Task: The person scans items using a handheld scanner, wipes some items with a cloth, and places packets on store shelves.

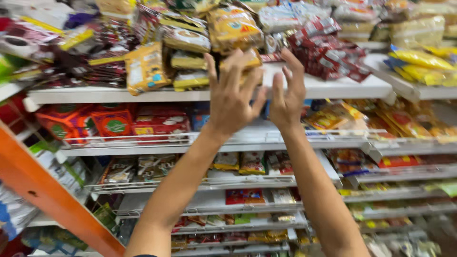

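Both my arms reach up to the top white shelf (333, 88). My left hand (232, 97) has its fingers spread, and the fingertips lie against a yellow snack packet (255, 59) at the shelf's front edge. A bigger yellow-orange packet (233, 26) leans just above it. My right hand (287, 97) is beside the left one with its fingers apart and holds nothing. It is close to a pile of dark red packets (328, 52). Motion blur hides whether the left hand grips the packet.
Store shelves full of packets fill the view. A yellow packet (144, 69) hangs over the top shelf at left. Red and orange boxes (114, 123) stand one shelf down. An orange upright (43, 190) slants at left. Yellow bags (421, 64) lie at right.
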